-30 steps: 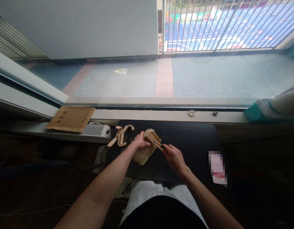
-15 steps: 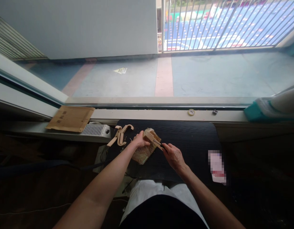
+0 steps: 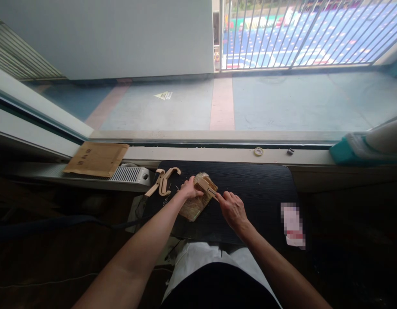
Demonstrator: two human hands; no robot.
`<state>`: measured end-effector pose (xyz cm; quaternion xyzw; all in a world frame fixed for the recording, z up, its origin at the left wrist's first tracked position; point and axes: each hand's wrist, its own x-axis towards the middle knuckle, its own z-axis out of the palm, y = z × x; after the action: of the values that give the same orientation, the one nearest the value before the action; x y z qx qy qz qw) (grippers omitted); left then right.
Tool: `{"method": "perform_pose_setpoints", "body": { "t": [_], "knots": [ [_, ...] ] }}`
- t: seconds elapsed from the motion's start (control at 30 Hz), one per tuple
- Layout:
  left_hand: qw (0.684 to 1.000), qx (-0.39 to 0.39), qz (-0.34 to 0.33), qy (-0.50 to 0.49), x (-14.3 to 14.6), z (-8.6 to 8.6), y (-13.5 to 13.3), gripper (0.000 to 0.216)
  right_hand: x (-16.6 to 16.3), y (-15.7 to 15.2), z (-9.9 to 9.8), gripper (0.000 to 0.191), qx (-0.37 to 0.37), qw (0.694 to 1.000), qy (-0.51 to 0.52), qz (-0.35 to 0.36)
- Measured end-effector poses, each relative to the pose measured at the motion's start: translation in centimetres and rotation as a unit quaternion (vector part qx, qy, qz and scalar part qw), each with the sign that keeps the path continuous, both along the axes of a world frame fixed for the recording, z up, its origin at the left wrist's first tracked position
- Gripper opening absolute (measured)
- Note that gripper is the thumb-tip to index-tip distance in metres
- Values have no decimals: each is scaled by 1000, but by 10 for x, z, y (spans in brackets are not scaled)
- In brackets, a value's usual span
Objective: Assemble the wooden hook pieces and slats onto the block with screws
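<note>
On the dark table a tape-wrapped brown package (image 3: pixel 192 209) lies under a light wooden piece (image 3: pixel 202 184). My left hand (image 3: pixel 189 189) is closed on this wooden piece, pressing it against the package. My right hand (image 3: pixel 232 208) is closed around a screwdriver (image 3: pixel 212 191); its thin metal shaft lies along the wood, and the handle is mostly hidden by my fingers. Left of my left hand sit curved wooden hooks (image 3: pixel 164 182), with several small dark screws (image 3: pixel 166 200) beside them.
The black table (image 3: pixel 253 184) stands against a white windowsill (image 3: pixel 185 153). On the sill are a tape roll (image 3: pixel 258 151) and a small grey object (image 3: pixel 290 152). A cardboard envelope (image 3: pixel 97 159) rests on the radiator (image 3: pixel 134 174). A blurred pinkish item (image 3: pixel 292 225) lies at the table's right.
My right hand has shifted slightly up and left along the screwdriver, covering more of its dark handle. My left hand and the wooden piece stay nearly in place.
</note>
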<state>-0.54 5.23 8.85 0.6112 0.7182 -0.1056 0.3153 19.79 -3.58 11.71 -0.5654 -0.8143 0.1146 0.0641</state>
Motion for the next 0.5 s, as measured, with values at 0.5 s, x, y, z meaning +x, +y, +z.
{"method": "perform_pose_setpoints", "body": {
  "t": [0.5],
  "knots": [
    [1000, 4, 8, 4, 2, 1, -2, 73, -4, 6, 1, 30, -110, 985, 67, -117]
  ]
}}
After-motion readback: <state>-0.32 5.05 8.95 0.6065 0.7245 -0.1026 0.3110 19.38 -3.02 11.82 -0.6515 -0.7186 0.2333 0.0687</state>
